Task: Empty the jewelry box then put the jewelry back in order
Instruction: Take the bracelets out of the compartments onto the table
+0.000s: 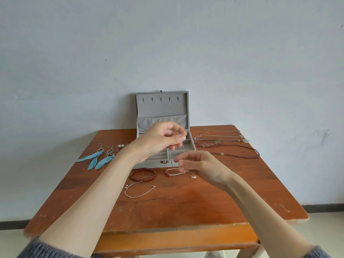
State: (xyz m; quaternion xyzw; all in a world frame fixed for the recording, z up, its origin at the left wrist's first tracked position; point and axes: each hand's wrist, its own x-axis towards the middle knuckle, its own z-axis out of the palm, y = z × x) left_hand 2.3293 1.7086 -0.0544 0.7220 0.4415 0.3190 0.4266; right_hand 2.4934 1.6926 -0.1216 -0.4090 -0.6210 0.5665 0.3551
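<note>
Fingertips of the left hand (pixel 163 138) pinch a thin silver chain (pixel 183 148) above the open grey jewelry box (pixel 162 108), while the right hand (pixel 200 165) pinches its lower end.

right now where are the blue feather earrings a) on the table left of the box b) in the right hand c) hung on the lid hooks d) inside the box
a: the blue feather earrings lie flat on the table, well to the left of the open jewelry box.
</note>
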